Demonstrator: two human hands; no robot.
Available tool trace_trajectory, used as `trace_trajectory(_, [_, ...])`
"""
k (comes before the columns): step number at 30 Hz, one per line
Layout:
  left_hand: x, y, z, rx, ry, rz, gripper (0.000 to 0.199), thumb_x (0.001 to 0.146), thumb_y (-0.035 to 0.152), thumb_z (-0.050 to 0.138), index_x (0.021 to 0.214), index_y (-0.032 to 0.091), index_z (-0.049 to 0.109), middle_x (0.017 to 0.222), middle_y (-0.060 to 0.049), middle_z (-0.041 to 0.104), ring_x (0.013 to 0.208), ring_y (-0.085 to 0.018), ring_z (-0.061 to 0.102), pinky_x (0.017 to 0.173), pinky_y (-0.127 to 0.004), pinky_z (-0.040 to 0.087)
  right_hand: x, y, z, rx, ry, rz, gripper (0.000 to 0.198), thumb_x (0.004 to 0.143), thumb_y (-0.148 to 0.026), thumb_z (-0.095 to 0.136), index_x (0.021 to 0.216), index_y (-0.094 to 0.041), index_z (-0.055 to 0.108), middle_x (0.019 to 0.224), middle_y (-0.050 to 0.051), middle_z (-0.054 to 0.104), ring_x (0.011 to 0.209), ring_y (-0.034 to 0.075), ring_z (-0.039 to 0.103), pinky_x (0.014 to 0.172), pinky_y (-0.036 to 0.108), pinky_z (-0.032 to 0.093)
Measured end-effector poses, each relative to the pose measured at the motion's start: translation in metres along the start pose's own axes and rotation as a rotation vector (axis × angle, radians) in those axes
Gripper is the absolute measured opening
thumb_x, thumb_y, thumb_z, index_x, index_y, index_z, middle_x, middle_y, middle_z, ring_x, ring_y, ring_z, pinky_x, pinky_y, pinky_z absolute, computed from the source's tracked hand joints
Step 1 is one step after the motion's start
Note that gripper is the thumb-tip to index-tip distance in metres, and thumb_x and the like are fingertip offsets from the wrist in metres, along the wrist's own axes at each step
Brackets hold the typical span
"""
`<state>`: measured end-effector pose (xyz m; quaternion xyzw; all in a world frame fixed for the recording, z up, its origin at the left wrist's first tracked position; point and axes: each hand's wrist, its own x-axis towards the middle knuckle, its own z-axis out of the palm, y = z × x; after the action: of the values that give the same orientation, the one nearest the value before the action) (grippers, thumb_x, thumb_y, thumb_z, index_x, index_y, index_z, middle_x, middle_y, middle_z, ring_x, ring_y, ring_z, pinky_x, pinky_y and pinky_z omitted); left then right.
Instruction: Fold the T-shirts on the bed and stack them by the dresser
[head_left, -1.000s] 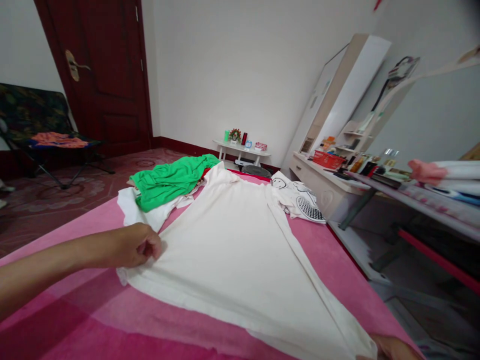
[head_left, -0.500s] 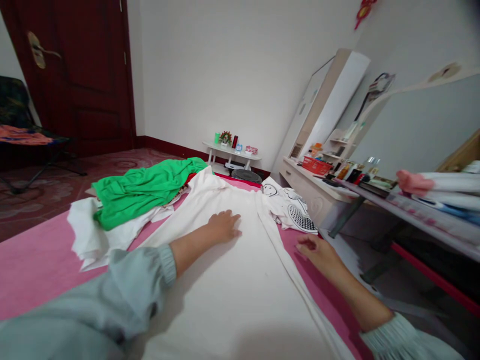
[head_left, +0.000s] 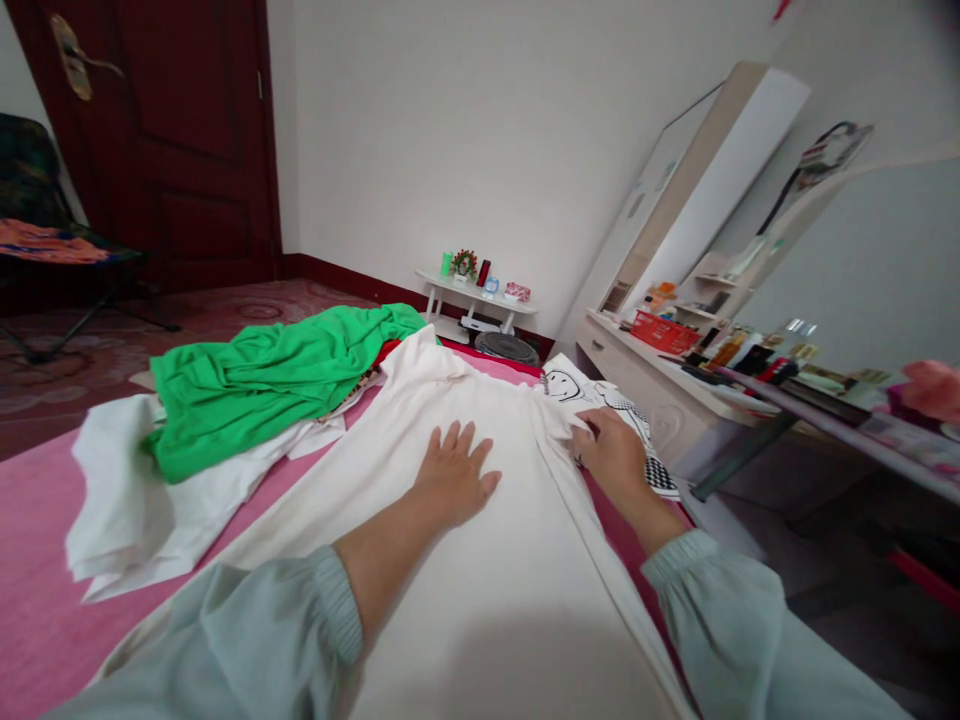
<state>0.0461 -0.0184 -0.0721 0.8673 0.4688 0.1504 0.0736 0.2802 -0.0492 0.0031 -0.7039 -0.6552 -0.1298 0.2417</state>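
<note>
A long white garment lies spread out before me on a pink bedcover. My left hand rests flat on its upper middle, fingers spread. At the garment's right edge, my right hand pinches a bit of the white cloth between thumb and fingers and lifts it slightly. A white cloth with black printed figures lies just beyond the right hand and is partly hidden by it. To the left, a crumpled green garment lies over another white garment.
A dressing table with a red basket and several bottles stands along the right. Against the far wall is a low white shelf with small items. A folding chair and a dark red door are at the left.
My right hand has moved left and taken hold of the white garment's right edge. The left hand stays on the cloth, its fingers now more spread. The view has shifted a little.
</note>
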Motion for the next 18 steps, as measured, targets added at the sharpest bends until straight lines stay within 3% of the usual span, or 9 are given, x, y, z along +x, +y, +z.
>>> trace_trajectory(3, [0.0, 0.0, 0.002, -0.007, 0.022, -0.002, 0.06, 0.091, 0.056, 0.027, 0.143, 0.027, 0.037, 0.155, -0.009, 0.023, 0.143, -0.032, 0.014, 0.112, -0.055, 0.006, -0.015, -0.044, -0.001, -0.06, -0.216, -0.481, 0.015, 0.083, -0.024, 0.053, 0.087, -0.022, 0.067, 0.091, 0.005, 0.065, 0.089, 0.021, 0.058, 0.077, 0.03, 0.04])
trace_trajectory(5, [0.001, 0.0, 0.002, -0.008, 0.032, -0.003, 0.06, 0.091, 0.055, 0.027, 0.142, 0.027, 0.037, 0.154, -0.009, 0.024, 0.143, -0.032, 0.014, 0.112, -0.055, 0.006, -0.026, -0.061, 0.001, -0.011, -0.327, -0.587, 0.017, 0.087, -0.028, 0.051, 0.082, -0.022, 0.066, 0.087, 0.003, 0.065, 0.083, 0.018, 0.059, 0.074, 0.028, 0.04])
trace_trajectory(11, [0.001, 0.0, 0.002, -0.007, 0.043, 0.005, 0.061, 0.091, 0.056, 0.028, 0.142, 0.025, 0.039, 0.154, -0.011, 0.025, 0.142, -0.033, 0.015, 0.112, -0.056, 0.006, -0.018, -0.048, 0.012, 0.132, -0.002, -0.144, 0.02, 0.086, -0.033, 0.051, 0.098, -0.02, 0.06, 0.103, 0.007, 0.061, 0.092, 0.021, 0.058, 0.076, 0.031, 0.043])
trace_trajectory(15, [0.001, 0.0, 0.004, -0.008, 0.043, -0.006, 0.06, 0.091, 0.056, 0.028, 0.142, 0.026, 0.038, 0.154, -0.009, 0.025, 0.143, -0.032, 0.013, 0.112, -0.055, 0.005, -0.015, -0.045, 0.028, 0.101, -0.055, -0.059, 0.037, 0.075, -0.048, 0.064, 0.097, -0.018, 0.06, 0.1, 0.01, 0.061, 0.088, 0.027, 0.058, 0.071, 0.035, 0.044])
trace_trajectory(18, [0.001, -0.001, 0.005, -0.017, 0.038, -0.004, 0.061, 0.09, 0.057, 0.028, 0.142, 0.027, 0.038, 0.154, -0.008, 0.024, 0.143, -0.032, 0.012, 0.113, -0.055, 0.004, -0.019, -0.053, 0.038, 0.083, -0.094, -0.054, 0.016, 0.075, -0.036, 0.063, 0.08, -0.021, 0.059, 0.086, 0.009, 0.063, 0.078, 0.025, 0.058, 0.066, 0.035, 0.042])
